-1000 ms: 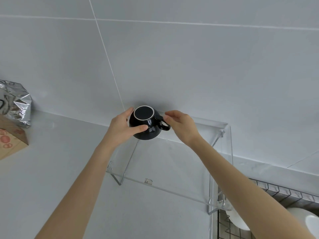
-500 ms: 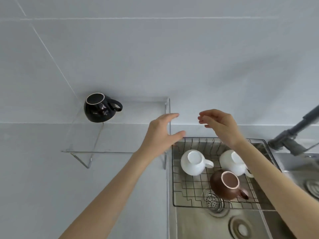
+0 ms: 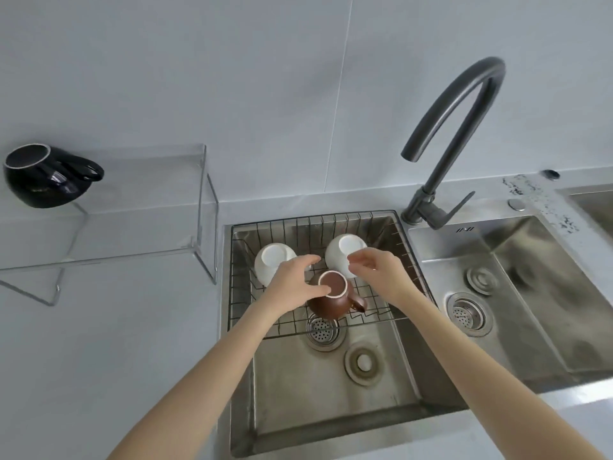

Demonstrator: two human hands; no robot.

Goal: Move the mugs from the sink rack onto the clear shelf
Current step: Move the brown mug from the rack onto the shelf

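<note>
A black mug point(image 3: 39, 180) lies upside down at the left end of the clear shelf point(image 3: 149, 207). In the wire sink rack point(image 3: 331, 227) a brown mug point(image 3: 331, 305) stands upside down, handle to the right, in front of two upturned white mugs, one on the left point(image 3: 270, 263) and one on the right point(image 3: 341, 254). My left hand point(image 3: 292, 283) curls round the brown mug's left side with the thumb on its base rim. Just right of that base hovers my right hand point(image 3: 374, 270), fingers loosely bent and holding nothing, partly covering the right white mug.
A dark arched faucet point(image 3: 464, 104) rises behind the sink's divider. A second steel basin point(image 3: 517, 293) lies to the right. The rack fills only the back of the left basin, with the drain point(image 3: 323, 330) below its front edge. The shelf stands on the grey counter point(image 3: 116, 360).
Both hands let go of the black mug on the shelf, swung right and came down into the rack; my left hand has closed round the brown mug. The view followed to the sink.
</note>
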